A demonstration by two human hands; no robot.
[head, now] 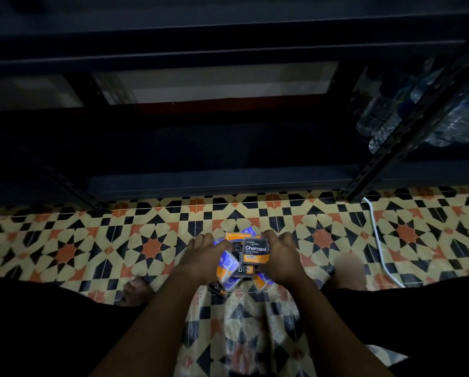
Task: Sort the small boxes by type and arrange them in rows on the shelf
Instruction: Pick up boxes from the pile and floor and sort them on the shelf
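Btwn both hands [208, 257] [280, 257]: box pile [255, 251], cupped.

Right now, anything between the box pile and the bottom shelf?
Nothing visible. Both hands, left hand and right hand, cup the pile of small boxes on the tiled floor. Only bare tile lies between it and the dark bottom shelf, whose surface is too dark to judge.

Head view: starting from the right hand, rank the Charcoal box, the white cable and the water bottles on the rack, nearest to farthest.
From the right hand:
1. Charcoal box, touching the hand's fingers, in the pile between both hands.
2. White cable, on the patterned floor to the right.
3. Water bottles, up on the rack at far right.
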